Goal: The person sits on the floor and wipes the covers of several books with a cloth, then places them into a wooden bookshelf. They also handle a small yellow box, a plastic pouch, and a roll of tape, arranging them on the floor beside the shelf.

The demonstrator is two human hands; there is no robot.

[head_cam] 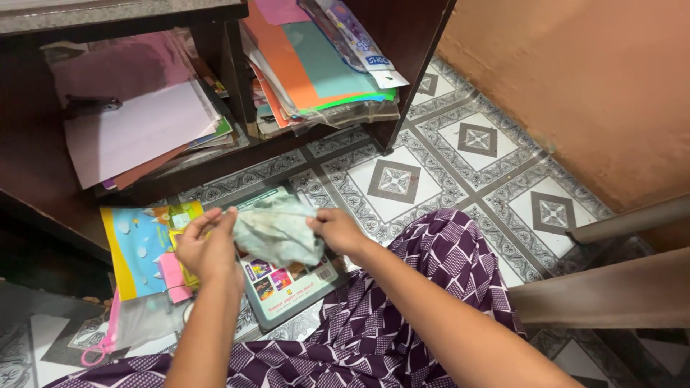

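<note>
Pale green crumpled cloth (277, 231) is pinched between 2 hands: the left hand (208, 248) grips its left edge, the right hand (338, 230) its right edge, above a picture book (287, 282) on the patterned tile floor (431, 172). A firm pinch at both edges would likely keep the cloth taut. The far dark wooden shelf (237, 72) holds stacks of coloured paper (316, 65) and folders (144, 129).

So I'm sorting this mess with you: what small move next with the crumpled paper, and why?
Probably pull it flat: both the left hand and right hand pinch the crumpled paper at opposite edges, above the books on the floor.
</note>
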